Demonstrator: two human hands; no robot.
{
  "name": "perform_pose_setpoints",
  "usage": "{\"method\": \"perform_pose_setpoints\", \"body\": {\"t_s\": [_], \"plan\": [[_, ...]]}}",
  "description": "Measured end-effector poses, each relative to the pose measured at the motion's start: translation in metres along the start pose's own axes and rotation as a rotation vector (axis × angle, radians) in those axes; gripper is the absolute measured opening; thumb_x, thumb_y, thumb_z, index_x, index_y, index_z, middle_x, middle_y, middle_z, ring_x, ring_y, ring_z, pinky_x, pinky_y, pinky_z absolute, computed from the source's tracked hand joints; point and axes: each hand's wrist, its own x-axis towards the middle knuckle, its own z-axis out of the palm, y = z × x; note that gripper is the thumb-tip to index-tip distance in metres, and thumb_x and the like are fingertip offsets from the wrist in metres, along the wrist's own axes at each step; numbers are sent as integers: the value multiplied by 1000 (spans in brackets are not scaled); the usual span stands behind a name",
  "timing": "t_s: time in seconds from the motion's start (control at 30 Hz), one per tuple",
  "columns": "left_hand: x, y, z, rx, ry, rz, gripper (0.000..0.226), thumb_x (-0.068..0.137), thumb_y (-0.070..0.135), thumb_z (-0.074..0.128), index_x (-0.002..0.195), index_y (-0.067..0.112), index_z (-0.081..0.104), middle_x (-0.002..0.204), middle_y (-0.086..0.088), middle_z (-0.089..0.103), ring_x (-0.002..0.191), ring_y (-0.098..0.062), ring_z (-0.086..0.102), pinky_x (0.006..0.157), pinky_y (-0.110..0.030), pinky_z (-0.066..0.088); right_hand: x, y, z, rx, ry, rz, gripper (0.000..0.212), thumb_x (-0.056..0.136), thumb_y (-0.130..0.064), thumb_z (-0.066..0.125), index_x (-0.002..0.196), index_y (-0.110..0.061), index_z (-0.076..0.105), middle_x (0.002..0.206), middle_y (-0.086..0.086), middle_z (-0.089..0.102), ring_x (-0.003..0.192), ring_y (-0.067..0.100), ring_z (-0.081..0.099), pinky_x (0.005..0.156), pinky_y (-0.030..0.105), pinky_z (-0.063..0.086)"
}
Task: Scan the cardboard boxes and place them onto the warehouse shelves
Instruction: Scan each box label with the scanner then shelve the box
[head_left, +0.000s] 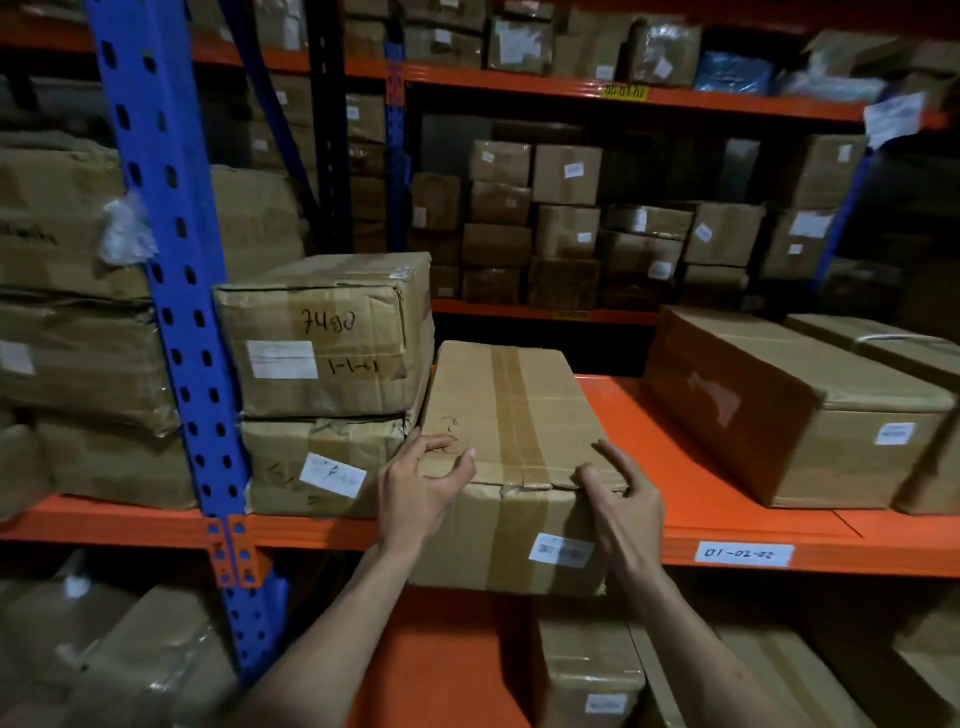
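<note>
A long taped cardboard box (511, 415) lies lengthwise on the orange shelf (696, 488), its near end with a white barcode label (562, 551) overhanging the front beam. My left hand (423, 486) grips the box's near left top corner, thumb over the top edge. My right hand (623, 493) grips the near right top corner, fingers curled over the edge. The box's left side lies against a stack of two boxes (327, 384).
A blue upright post (176, 291) stands at the left. Another long box (789, 410) lies on the shelf to the right, bare orange shelf between. The beam carries a label reading 01-02-02 (744, 555). Boxes fill the lower shelf (592, 670) and the far racks.
</note>
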Motion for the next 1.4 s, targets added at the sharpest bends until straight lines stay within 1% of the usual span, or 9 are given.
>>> {"method": "perform_pose_setpoints", "body": {"t_s": [0.07,0.23,0.33,0.43,0.53,0.83,1.0,1.23,1.4], "plan": [[13,-9,4,-40,-32,-13,36,73,57,73,95,28,74,98,8,74,101,-15,69,79,-31,55,15,4,2,-52,-81,-3,47,94,-30,75,139,-27,64,128,-14,62,87,-21,60,70,5,47],[27,-23,22,2,-67,30,39,75,58,69,99,27,75,119,-1,71,122,-12,58,92,-36,54,41,11,4,-119,-134,41,56,77,-70,74,128,-50,65,139,-11,61,132,17,52,109,46,48],[30,-23,31,311,-46,205,30,88,42,66,103,19,78,137,-16,59,114,-19,62,88,-32,54,55,14,6,-129,-168,46,55,75,-76,73,126,-56,63,141,-9,62,129,22,57,107,49,50],[47,-31,39,592,-16,530,44,100,34,44,93,8,79,112,-15,72,105,-28,68,98,-40,49,66,15,9,-119,-198,61,49,78,-72,73,123,-55,64,125,-8,69,108,14,67,98,42,55],[53,-37,40,707,10,584,46,104,31,41,92,5,77,96,-9,75,94,-22,70,102,-38,48,74,16,12,-117,-212,61,44,85,-62,74,126,-52,63,115,-13,69,100,10,68,93,38,56],[65,-38,50,843,-51,575,50,105,24,31,92,0,74,93,-12,74,94,-25,69,114,-41,36,94,25,18,-137,-240,78,50,86,-61,73,133,-47,61,78,-39,63,102,13,68,102,44,54],[70,-33,50,879,-134,540,46,101,23,34,91,1,74,92,-12,73,94,-25,68,116,-40,31,98,21,17,-165,-275,92,64,78,-76,68,136,-52,57,139,-5,65,127,23,60,105,41,52],[70,-19,37,883,-381,429,68,100,39,11,116,4,67,119,-11,68,120,-22,56,123,-38,13,103,14,11,-343,-350,144,85,69,-94,53,145,-58,43,153,2,55,139,33,50,109,57,46],[65,-5,27,874,-549,309,65,104,44,10,149,3,36,156,-14,36,148,-25,23,124,-37,-4,95,7,10,-425,-332,218,105,71,-96,45,161,-46,20,152,9,54,140,37,49,112,53,43]]}}
